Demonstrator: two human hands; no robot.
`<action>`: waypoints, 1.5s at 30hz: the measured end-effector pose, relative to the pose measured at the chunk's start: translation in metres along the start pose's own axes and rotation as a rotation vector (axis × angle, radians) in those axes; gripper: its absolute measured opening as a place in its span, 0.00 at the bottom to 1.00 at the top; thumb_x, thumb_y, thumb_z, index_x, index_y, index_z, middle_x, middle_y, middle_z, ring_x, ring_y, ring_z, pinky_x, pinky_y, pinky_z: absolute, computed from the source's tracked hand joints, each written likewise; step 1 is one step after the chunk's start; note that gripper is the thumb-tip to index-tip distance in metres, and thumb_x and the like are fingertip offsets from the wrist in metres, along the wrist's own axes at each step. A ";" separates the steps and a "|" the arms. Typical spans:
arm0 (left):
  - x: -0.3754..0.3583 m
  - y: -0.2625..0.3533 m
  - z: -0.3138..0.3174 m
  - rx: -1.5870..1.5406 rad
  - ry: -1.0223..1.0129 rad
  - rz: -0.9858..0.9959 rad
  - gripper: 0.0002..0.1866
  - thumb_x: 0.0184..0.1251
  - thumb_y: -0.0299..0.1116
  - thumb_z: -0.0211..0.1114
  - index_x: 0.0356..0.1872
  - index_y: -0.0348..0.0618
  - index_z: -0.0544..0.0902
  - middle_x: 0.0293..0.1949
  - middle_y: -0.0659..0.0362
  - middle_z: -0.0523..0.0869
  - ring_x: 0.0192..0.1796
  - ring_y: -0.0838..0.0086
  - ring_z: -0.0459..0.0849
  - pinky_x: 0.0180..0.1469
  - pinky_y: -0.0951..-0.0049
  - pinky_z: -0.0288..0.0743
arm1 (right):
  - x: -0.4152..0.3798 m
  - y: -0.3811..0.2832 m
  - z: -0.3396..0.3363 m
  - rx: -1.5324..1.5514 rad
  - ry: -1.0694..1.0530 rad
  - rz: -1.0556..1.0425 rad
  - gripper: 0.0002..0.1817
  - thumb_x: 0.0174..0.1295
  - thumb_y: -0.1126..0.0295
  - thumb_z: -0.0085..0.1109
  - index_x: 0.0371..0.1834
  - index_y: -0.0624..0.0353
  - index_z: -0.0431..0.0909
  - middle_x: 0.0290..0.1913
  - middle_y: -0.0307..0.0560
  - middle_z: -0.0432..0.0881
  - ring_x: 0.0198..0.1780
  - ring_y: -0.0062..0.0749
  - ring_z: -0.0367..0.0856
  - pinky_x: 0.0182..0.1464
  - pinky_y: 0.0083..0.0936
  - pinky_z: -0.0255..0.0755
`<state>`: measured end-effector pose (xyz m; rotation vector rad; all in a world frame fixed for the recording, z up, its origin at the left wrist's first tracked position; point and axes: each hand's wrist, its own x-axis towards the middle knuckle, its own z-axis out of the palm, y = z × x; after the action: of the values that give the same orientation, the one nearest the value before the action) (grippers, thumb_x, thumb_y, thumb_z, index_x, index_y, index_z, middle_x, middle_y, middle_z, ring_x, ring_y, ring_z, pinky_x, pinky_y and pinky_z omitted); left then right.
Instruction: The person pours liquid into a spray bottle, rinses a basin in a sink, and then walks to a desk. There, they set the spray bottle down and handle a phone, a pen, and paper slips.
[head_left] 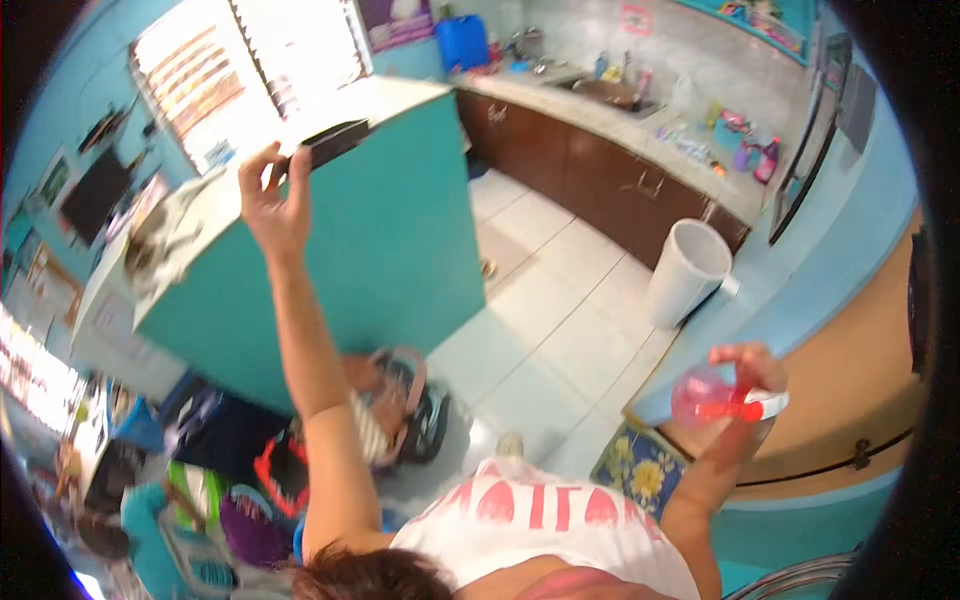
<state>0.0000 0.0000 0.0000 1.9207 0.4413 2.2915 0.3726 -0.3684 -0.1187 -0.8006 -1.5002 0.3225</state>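
The person's left hand is raised high with thumb and fingers pinching one end of a dark flat object. It shows over the near edge of the teal counter's surface, between that edge's left and right corners; whether it touches the surface or hangs just above is hard to tell from this angle. An end hold like this probably tips easily, so a firm thumb and a level wrist would serve well, with the free end turned up from the edge.

The right hand is curled round a pink spray bottle, tilted over, its red and white spray head by the palm. The bottle is well apart from the counter, out beside the tan panel. A grip round the neck, fingers light on the trigger, seems the safer one.

For moving, the widest room looks to be over the tiled floor, between the counter's right corner and the brown cabinets. The right side is tighter: the pale blue wall curves near that hand, and a white bin stands beyond it. On the surface, a mottled bundle lies toward the left corner, leaving less room there.
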 end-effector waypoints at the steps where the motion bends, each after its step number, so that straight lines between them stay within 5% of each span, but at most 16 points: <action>1: -0.004 -0.028 -0.011 0.134 -0.013 -0.068 0.10 0.52 0.29 0.67 0.31 0.37 0.75 0.33 0.58 0.77 0.35 0.73 0.77 0.44 0.76 0.73 | -0.025 -0.001 0.000 -0.013 0.097 0.059 0.33 0.43 0.57 0.64 0.52 0.62 0.67 0.48 0.58 0.72 0.46 0.43 0.74 0.50 0.39 0.69; 4: 0.023 -0.204 0.072 0.510 -0.113 -0.016 0.13 0.50 0.33 0.68 0.25 0.37 0.74 0.25 0.57 0.77 0.28 0.72 0.76 0.31 0.75 0.69 | 0.013 0.075 -0.063 -0.136 0.385 0.237 0.32 0.42 0.61 0.63 0.51 0.65 0.67 0.47 0.54 0.72 0.46 0.40 0.74 0.50 0.37 0.69; 11: 0.044 -0.398 0.136 0.968 -0.263 -0.092 0.16 0.49 0.37 0.67 0.20 0.36 0.72 0.19 0.51 0.75 0.23 0.62 0.73 0.27 0.67 0.67 | 0.032 0.209 -0.110 -0.177 0.781 0.530 0.26 0.46 0.70 0.51 0.51 0.70 0.64 0.45 0.53 0.71 0.46 0.39 0.73 0.48 0.34 0.70; 13: 0.043 -0.428 0.147 1.078 -0.266 -0.195 0.18 0.48 0.40 0.67 0.19 0.36 0.72 0.19 0.51 0.75 0.24 0.61 0.73 0.28 0.66 0.67 | 0.066 0.269 -0.139 -0.136 1.015 0.425 0.25 0.48 0.72 0.51 0.51 0.70 0.63 0.44 0.53 0.71 0.42 0.35 0.73 0.42 0.32 0.72; 17: 0.036 -0.465 0.160 1.190 -0.277 -0.269 0.18 0.50 0.42 0.66 0.22 0.34 0.73 0.23 0.49 0.76 0.27 0.59 0.75 0.32 0.64 0.68 | 0.212 0.413 -0.202 0.029 1.123 0.677 0.10 0.54 0.66 0.53 0.34 0.61 0.72 0.21 0.38 0.70 0.20 0.22 0.68 0.23 0.18 0.62; 19: 0.034 -0.463 0.178 1.382 -0.269 -0.095 0.19 0.49 0.42 0.67 0.28 0.34 0.75 0.30 0.49 0.77 0.34 0.57 0.75 0.39 0.64 0.68 | 0.287 0.507 -0.220 0.064 1.209 0.645 0.09 0.55 0.62 0.55 0.27 0.55 0.72 0.20 0.34 0.71 0.19 0.19 0.68 0.21 0.15 0.61; 20: 0.030 -0.462 0.184 1.442 -0.264 0.115 0.20 0.50 0.40 0.66 0.35 0.31 0.75 0.35 0.48 0.77 0.40 0.56 0.75 0.43 0.62 0.68 | 0.328 0.543 -0.218 0.200 1.147 0.718 0.11 0.57 0.59 0.53 0.31 0.55 0.72 0.20 0.33 0.70 0.19 0.18 0.67 0.21 0.15 0.62; 21: 0.029 -0.441 0.220 1.422 -0.201 0.045 0.18 0.55 0.36 0.64 0.39 0.30 0.74 0.37 0.47 0.77 0.42 0.57 0.75 0.45 0.63 0.68 | 0.356 0.587 -0.220 0.393 0.948 0.654 0.13 0.59 0.57 0.50 0.37 0.55 0.71 0.21 0.33 0.70 0.20 0.17 0.68 0.21 0.15 0.63; 24: -0.017 -0.409 0.357 0.895 0.007 -0.073 0.14 0.61 0.33 0.57 0.43 0.31 0.74 0.41 0.48 0.77 0.43 0.62 0.75 0.46 0.66 0.69 | 0.465 0.684 -0.170 0.628 0.768 0.776 0.23 0.60 0.48 0.45 0.45 0.56 0.69 0.23 0.35 0.71 0.23 0.16 0.70 0.24 0.16 0.67; 25: -0.035 -0.404 0.398 0.729 -0.249 0.018 0.15 0.59 0.36 0.57 0.41 0.33 0.75 0.40 0.48 0.77 0.43 0.63 0.75 0.44 0.68 0.70 | 0.492 0.715 -0.151 0.706 0.579 0.732 0.24 0.60 0.47 0.45 0.47 0.57 0.68 0.26 0.35 0.72 0.25 0.16 0.71 0.26 0.15 0.67; 27: -0.069 -0.432 0.474 0.203 -0.642 -0.296 0.17 0.48 0.37 0.62 0.37 0.35 0.76 0.36 0.47 0.78 0.43 0.60 0.75 0.46 0.66 0.68 | 0.539 0.765 -0.104 0.675 0.396 0.707 0.26 0.61 0.46 0.41 0.50 0.59 0.65 0.35 0.37 0.73 0.33 0.18 0.72 0.35 0.14 0.68; 31: -0.083 -0.580 0.612 -0.001 -0.696 -0.595 0.23 0.50 0.34 0.64 0.46 0.32 0.71 0.38 0.47 0.77 0.42 0.59 0.75 0.46 0.68 0.68 | 0.611 0.839 -0.072 0.333 -0.035 0.570 0.27 0.62 0.48 0.42 0.53 0.60 0.59 0.44 0.42 0.68 0.43 0.21 0.67 0.45 0.18 0.63; 34: -0.087 -0.664 0.688 -0.353 -0.923 -0.856 0.23 0.55 0.34 0.62 0.49 0.32 0.67 0.40 0.48 0.76 0.42 0.63 0.75 0.46 0.70 0.68 | 0.674 0.892 -0.089 0.291 -0.048 0.510 0.32 0.58 0.46 0.47 0.55 0.60 0.56 0.48 0.44 0.64 0.50 0.24 0.63 0.50 0.22 0.60; 38: -0.069 -0.752 0.795 -0.739 -0.809 -0.947 0.18 0.63 0.28 0.53 0.52 0.34 0.64 0.41 0.53 0.75 0.43 0.72 0.76 0.47 0.77 0.68 | 0.734 0.968 -0.160 -0.027 -0.160 0.380 0.45 0.45 0.53 0.65 0.61 0.61 0.49 0.55 0.48 0.62 0.60 0.33 0.59 0.58 0.29 0.57; 43: -0.044 -0.839 0.906 -1.156 -0.919 -1.106 0.18 0.64 0.29 0.51 0.53 0.34 0.64 0.48 0.59 0.71 0.52 0.78 0.67 0.53 0.76 0.62 | 0.776 1.045 -0.211 -0.027 -0.225 0.703 0.35 0.44 0.64 0.67 0.55 0.62 0.61 0.47 0.47 0.70 0.51 0.33 0.70 0.52 0.30 0.64; 45: -0.044 -0.880 0.949 -1.095 -1.107 -0.948 0.16 0.65 0.27 0.50 0.52 0.34 0.65 0.42 0.56 0.76 0.41 0.78 0.76 0.41 0.78 0.72 | 0.790 1.076 -0.230 0.281 -0.068 0.798 0.28 0.44 0.67 0.65 0.49 0.61 0.66 0.43 0.44 0.73 0.43 0.25 0.74 0.43 0.23 0.69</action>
<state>0.8526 0.9618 -0.1568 1.4677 -0.0837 0.4507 0.9649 0.8475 -0.1868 -1.1386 -1.1000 1.1350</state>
